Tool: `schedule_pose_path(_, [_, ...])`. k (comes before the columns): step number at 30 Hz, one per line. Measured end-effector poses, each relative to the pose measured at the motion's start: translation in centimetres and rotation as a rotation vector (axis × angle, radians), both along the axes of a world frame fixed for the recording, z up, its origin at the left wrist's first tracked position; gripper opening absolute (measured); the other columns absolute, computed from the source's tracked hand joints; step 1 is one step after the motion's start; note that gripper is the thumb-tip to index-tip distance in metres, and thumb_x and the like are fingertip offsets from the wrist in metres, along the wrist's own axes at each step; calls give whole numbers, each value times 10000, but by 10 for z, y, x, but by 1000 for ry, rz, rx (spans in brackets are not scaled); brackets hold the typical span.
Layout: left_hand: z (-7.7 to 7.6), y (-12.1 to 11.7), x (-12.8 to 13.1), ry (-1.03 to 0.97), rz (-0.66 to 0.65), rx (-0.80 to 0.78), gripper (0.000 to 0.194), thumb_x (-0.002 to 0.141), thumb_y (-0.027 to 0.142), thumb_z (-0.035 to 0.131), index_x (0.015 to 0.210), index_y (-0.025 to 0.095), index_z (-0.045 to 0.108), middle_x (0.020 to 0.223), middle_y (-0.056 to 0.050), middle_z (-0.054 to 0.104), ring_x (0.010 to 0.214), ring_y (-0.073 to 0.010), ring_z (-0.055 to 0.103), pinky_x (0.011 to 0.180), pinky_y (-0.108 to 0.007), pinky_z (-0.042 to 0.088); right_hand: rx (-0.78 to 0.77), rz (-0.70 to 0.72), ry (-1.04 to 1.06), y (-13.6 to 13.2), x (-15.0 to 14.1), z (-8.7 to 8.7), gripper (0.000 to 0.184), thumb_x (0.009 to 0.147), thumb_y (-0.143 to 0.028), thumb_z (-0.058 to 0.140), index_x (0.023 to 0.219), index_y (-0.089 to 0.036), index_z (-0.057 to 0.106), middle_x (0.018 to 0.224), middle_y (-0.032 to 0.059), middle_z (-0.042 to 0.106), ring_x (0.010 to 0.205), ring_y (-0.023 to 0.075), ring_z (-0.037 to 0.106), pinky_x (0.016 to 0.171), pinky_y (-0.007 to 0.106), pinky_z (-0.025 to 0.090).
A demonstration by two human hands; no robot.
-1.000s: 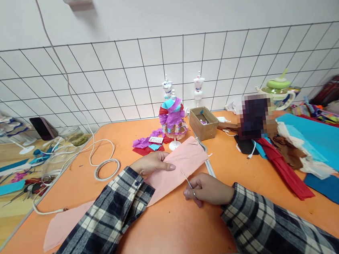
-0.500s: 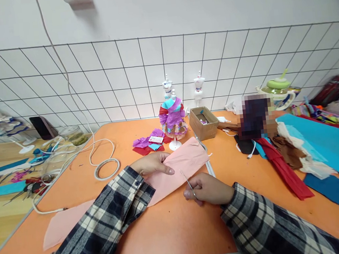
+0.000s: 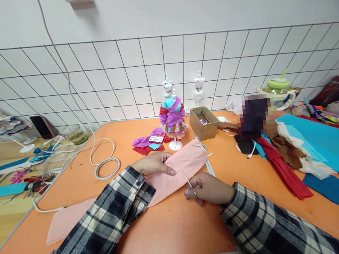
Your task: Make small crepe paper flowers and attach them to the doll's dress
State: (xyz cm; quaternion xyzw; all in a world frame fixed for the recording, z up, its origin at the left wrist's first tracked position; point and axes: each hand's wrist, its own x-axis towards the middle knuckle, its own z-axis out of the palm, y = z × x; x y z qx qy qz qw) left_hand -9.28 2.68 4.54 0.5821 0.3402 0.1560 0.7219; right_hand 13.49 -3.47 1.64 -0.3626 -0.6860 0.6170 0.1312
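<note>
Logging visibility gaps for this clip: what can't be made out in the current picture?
All in the head view:
Slim metal tool: grip end mostly covered by the right hand.
Held pink cloth: partly hidden by the left hand.
Lower-left pink cloth: one end hidden by the left plaid sleeve.
White label: print too small to read.
Dark object: blurred by pixelation.

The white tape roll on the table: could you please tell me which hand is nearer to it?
Left: the left hand, on the pink cloth, is right of the tape roll; the right hand, holding a thin metal tool, is farther right.
</note>
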Motion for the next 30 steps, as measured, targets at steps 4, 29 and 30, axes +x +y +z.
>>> schedule_pose_path(4, [-1,-2,2,-8,5,-3,415,597,217,849,973,136,695,885,-34,738,781,-179,676,725,-265,528,-11,-2,20,-1,0,5,302,830,-397,565,734,-120,638,504,-33,537,434,56,425,462,181,339])
schedule_pose_path(29, [6,-6,2,33,70,-90,330,656,338,816,872,111,715,862,-80,753,700,-186,694,723,-290,538,39,-2,-2,4,2,-5,339,837,-448,568,663,-159,531,521,-31,526,470,80,466,500,197,361])
schedule_pose_path(30, [7,-7,2,40,86,-95,324,650,334,819,860,107,720,860,-85,757,691,-185,694,721,-291,539,39,3,5,5,2,-5,339,838,-454,567,672,-161,527,530,-33,518,478,82,466,505,199,362])
